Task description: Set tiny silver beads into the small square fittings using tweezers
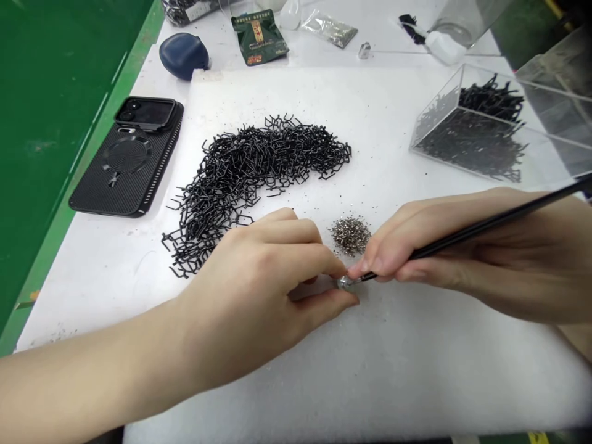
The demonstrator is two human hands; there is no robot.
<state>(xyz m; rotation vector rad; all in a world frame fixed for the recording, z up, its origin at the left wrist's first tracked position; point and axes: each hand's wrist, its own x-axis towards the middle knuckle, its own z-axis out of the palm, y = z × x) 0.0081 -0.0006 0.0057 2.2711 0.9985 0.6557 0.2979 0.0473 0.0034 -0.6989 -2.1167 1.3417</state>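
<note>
My left hand [277,277] is closed in a pinch, with thumb and forefinger on a small silvery metal piece [345,282] just above the white work surface. My right hand [462,253] grips a slim black tool [485,229], which slants down to the left. The tool's thin tip meets the metal piece or lies right against it; I cannot tell which. Beyond the fingertips lies a small heap of tiny shiny metal bits [350,235]. A long, curved pile of thin bent black pieces [259,160] spreads behind my left hand.
A black phone [127,160] rests at the left. On the right a clear box [444,151] holds more bent black pieces. Along the back are a dark blue rounded object [184,55], a green packet [259,38], a clear bag [329,28] and a small metal piece [364,50].
</note>
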